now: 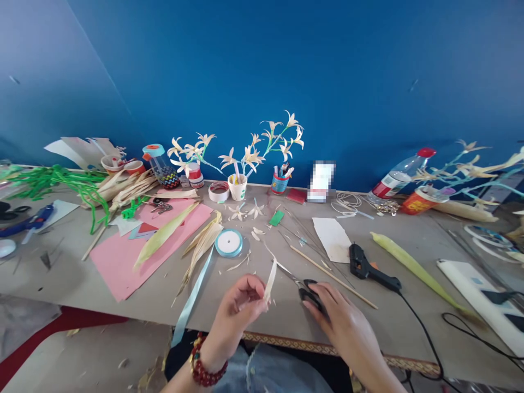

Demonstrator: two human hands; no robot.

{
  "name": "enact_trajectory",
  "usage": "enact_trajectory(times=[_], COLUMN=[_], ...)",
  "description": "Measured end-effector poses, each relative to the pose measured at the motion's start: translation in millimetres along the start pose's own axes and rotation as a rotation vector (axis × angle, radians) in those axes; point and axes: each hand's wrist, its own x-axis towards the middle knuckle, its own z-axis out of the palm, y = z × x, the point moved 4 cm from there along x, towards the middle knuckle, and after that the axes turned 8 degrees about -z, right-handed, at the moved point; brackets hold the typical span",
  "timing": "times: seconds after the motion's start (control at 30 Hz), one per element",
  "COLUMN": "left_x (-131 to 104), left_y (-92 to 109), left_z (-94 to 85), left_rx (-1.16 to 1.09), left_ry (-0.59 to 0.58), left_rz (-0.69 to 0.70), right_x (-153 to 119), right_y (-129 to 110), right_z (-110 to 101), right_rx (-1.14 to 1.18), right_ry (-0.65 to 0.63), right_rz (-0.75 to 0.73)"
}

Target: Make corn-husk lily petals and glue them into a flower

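Observation:
My left hand, a red beaded bracelet at its wrist, pinches a narrow strip of pale corn husk between thumb and finger. From the right, my right hand grips the black handles of a pair of scissors. The scissors' blades point up and left, with their tips near the top of the husk strip; whether they touch it I cannot tell. Small husk scraps lie on the table just beyond my hands. A roll of light blue ribbon lies to the left, its loose end hanging over the table's front edge.
A black glue gun with a cord, a wooden stick and a green corn husk lie right. Pink paper spreads left. Husk flowers stand in a white cup at the back. A bottle leans back right.

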Motion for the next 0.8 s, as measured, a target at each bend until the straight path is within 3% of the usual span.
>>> enact_trajectory(times=[0.13, 0.3, 0.47, 0.63, 0.7, 0.8], left_x=[5.2, 5.8, 6.9, 10.0, 11.5, 13.7], left_y=[0.2, 1.0, -3.7, 1.1, 4.7, 9.1], left_z=[1.1, -1.5, -1.0, 6.0, 10.1, 16.9], left_rx=[-0.092, -0.124, -0.144, -0.214, -0.254, -0.285], left_ry=[0.024, 0.119, 0.158, 0.145, 0.125, 0.1], left_rz=[0.006, 0.034, -0.027, -0.055, -0.051, -0.047], right_x=[-4.5, -6.7, -14.9, -25.7, -29.1, -28.2], right_y=[6.9, 19.4, 27.7, -15.3, -35.5, -54.8], right_z=[3.1, -0.9, -4.1, 5.9, 10.6, 13.3], right_rx=[0.029, 0.163, 0.603, 1.246, 1.363, 1.354], right_ry=[-0.042, -0.104, -0.08, -0.127, -0.122, -0.095], right_rz=[0.017, 0.141, 0.4, 0.537, 0.541, 0.496])
